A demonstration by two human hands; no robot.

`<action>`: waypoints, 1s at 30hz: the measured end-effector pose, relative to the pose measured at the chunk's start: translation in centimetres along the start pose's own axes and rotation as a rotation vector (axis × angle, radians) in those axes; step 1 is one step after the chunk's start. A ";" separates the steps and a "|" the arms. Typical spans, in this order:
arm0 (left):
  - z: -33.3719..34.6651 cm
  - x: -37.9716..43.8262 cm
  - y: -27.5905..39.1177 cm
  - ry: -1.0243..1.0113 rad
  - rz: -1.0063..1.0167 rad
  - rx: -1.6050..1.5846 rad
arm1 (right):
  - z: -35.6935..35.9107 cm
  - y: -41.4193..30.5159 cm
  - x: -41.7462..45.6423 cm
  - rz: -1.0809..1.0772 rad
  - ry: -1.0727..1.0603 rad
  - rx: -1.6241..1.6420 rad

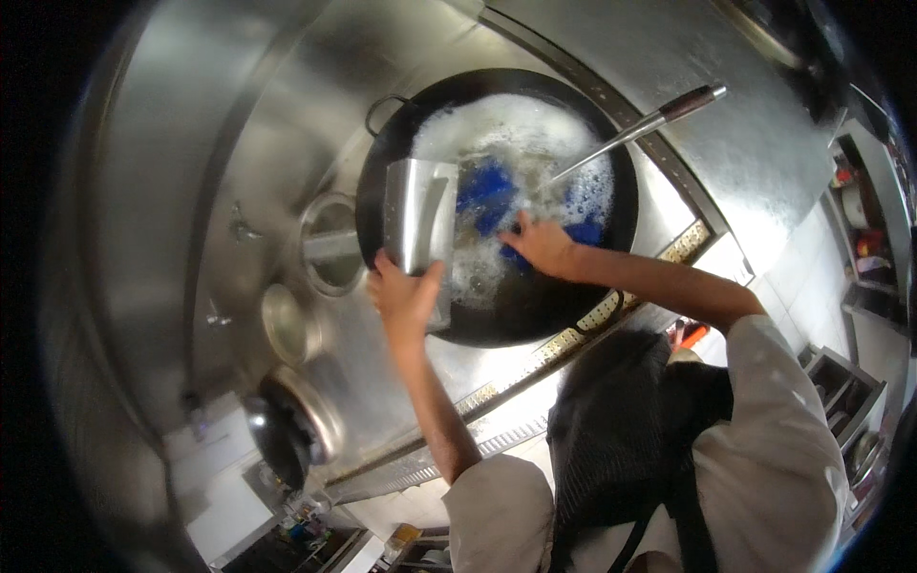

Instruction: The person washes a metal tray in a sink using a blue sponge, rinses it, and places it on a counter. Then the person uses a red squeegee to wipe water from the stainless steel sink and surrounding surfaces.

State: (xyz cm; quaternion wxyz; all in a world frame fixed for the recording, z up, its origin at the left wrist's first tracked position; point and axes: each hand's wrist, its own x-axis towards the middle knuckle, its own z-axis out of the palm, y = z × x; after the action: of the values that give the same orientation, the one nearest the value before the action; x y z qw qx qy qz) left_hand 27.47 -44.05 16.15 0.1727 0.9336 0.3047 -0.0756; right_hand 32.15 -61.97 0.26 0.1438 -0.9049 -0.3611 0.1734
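Note:
A large dark wok (587, 311) holds cloudy, sudsy water (501, 118) with several blue pieces, perhaps cloth or plastic (487, 188), lying in it. My left hand (407, 294) grips the near end of a long stainless steel pan or tray (414, 204), which lies over the wok's left side. Over the suds is my right hand (542, 243), fingers apart, close to the blue pieces; I see nothing held in it, and whether its fingertips touch the water is unclear. A long-handled metal tool (630, 136) slants out of the water at the upper right, its head hidden under the foam.
Left of the wok, round openings or pots (286, 322) sit in the steel counter (372, 387), below wall taps (243, 228). A dark round pan (283, 430) is at lower left. A perforated strip (573, 326) runs along the front edge. Shelving (845, 401) stands at right.

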 end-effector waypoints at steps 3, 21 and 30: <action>1.4 0.1 -0.6 -0.012 0.033 -0.118 | -1.9 3.2 0.8 0.120 0.151 0.589; 8.6 -0.3 1.5 -0.167 0.105 -0.051 | -11.1 -3.0 1.9 -0.053 0.427 0.693; 11.1 -0.5 -1.7 -0.208 -0.094 -1.113 | -7.1 -3.2 5.4 -0.220 0.333 0.235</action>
State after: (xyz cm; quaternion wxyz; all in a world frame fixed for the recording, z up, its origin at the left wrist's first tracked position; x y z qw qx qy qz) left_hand 25.70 -47.14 5.47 0.6644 0.6748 0.3213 -0.0029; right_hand 36.86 -56.88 6.68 0.3238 -0.8532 -0.4063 0.0456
